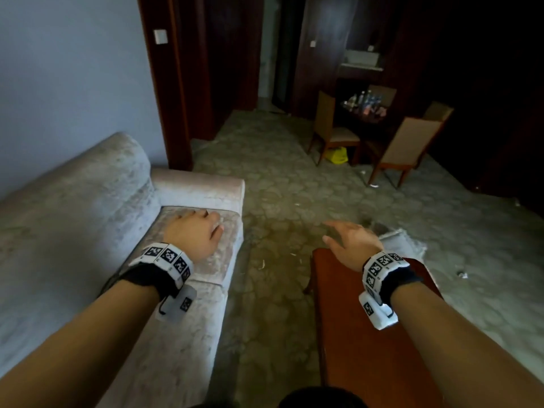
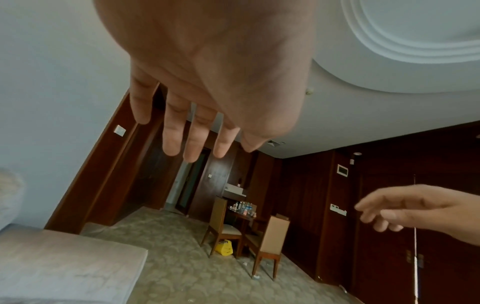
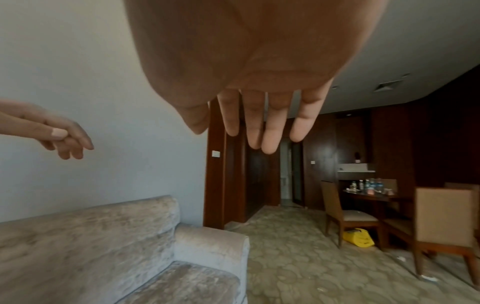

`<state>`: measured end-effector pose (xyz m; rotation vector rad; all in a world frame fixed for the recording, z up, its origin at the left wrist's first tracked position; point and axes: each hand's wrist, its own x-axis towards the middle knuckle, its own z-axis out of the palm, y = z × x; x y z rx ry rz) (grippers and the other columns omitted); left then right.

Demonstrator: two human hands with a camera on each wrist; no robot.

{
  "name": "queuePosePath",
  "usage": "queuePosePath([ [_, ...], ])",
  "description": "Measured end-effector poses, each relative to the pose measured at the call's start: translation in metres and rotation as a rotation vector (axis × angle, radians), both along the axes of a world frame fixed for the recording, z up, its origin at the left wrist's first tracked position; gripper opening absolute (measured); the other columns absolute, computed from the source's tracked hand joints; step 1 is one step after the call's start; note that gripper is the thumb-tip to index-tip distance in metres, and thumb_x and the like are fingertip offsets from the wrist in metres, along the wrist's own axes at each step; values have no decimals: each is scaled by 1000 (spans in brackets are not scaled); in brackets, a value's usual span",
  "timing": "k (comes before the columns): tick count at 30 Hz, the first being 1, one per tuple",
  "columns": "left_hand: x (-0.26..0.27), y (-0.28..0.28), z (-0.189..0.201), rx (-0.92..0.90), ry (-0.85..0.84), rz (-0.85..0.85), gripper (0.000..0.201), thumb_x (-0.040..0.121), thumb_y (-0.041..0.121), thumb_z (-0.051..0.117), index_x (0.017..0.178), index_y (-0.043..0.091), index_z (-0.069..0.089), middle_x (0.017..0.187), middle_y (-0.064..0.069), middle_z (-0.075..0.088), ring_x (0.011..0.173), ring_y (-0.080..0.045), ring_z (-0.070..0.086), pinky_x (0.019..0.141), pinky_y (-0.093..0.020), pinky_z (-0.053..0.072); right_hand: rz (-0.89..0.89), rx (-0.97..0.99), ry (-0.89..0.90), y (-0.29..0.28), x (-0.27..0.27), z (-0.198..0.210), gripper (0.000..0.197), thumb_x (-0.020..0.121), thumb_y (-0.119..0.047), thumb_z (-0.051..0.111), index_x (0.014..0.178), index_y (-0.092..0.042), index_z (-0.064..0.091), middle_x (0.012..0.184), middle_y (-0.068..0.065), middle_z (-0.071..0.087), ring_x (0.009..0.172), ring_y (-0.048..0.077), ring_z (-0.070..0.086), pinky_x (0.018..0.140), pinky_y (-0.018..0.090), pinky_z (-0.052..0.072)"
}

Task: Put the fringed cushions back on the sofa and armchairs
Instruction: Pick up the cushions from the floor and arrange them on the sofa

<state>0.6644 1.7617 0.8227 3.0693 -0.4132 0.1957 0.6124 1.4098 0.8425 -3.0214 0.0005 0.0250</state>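
A pale velvet sofa (image 1: 88, 201) runs along the left wall, its seat bare. My left hand (image 1: 195, 231) hovers over the seat near the armrest (image 1: 200, 184), fingers loosely extended and holding nothing. My right hand (image 1: 350, 237) is stretched out open above the far end of a reddish wooden table (image 1: 368, 334). A pale fringed cushion (image 1: 403, 241) lies on the carpet just beyond that hand, partly hidden by the hand and the table. In the wrist views both hands (image 2: 197, 131) (image 3: 259, 123) show straight, spread fingers with nothing in them.
Patterned carpet (image 1: 279, 178) lies between the sofa and the table. Wooden dining chairs (image 1: 403, 148) surround a small table with bottles (image 1: 365, 103) at the back right, with a yellow bag (image 1: 337, 154) under it. Dark wood panelling and a doorway (image 1: 268, 48) stand behind.
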Motion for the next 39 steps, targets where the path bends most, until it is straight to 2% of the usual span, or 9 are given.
queuePosePath([
  [3,34,-37,0,-24,-8,-3,41,98,45,32,129,27,52,125,-4,61,113,-28,56,95,-45,41,-60,19,1,-33,18,-2,52,99,-55,37,146,-32,38,146,1,49,130,22,49,107,41,41],
  [6,68,-71,-6,-15,11,-68,39,99,45,30,125,27,53,121,-2,61,110,-25,56,92,-45,42,-92,46,-4,-58,41,-10,54,99,-57,37,146,-31,38,144,2,51,125,19,54,105,44,43],
  [10,127,-109,-17,7,33,-164,44,97,47,23,124,29,53,119,1,61,109,-23,56,90,-44,42,-134,51,12,-84,80,-26,53,99,-57,37,145,-30,39,140,1,54,128,20,51,109,44,39],
  [18,274,-200,-33,4,98,-364,43,100,49,27,129,29,51,127,1,60,115,-24,56,94,-43,43,-322,49,20,-135,168,-39,53,99,-56,36,146,-30,38,148,2,48,132,25,47,110,43,38],
  [23,358,-272,-20,6,112,-542,45,101,51,26,133,29,48,132,2,57,118,-23,56,97,-42,44,-474,25,1,-169,216,-34,52,100,-54,35,145,-30,38,145,0,50,129,23,49,108,42,39],
  [27,411,-325,-23,-9,141,-656,44,101,51,26,132,30,49,131,2,57,117,-23,56,96,-42,43,-555,7,6,-196,245,-40,49,100,-55,34,143,-32,40,138,-1,54,121,21,54,105,41,38],
  [30,453,-359,-30,-11,146,-692,44,101,51,27,133,30,48,133,3,56,118,-22,56,97,-42,42,-593,10,24,-222,273,-48,48,101,-54,35,143,-32,39,137,-3,54,123,20,52,106,42,37],
  [34,515,-397,-45,-1,149,-705,44,100,51,27,131,30,49,132,3,57,117,-22,56,96,-42,43,-618,20,45,-262,335,-65,51,100,-55,34,145,-30,38,141,-2,52,127,22,50,108,42,36],
  [39,594,-428,-51,31,142,-653,44,100,52,29,131,30,51,130,2,59,118,-22,55,96,-43,43,-554,51,59,-304,443,-72,52,99,-57,32,143,-31,41,139,-1,54,123,22,53,106,43,40],
])
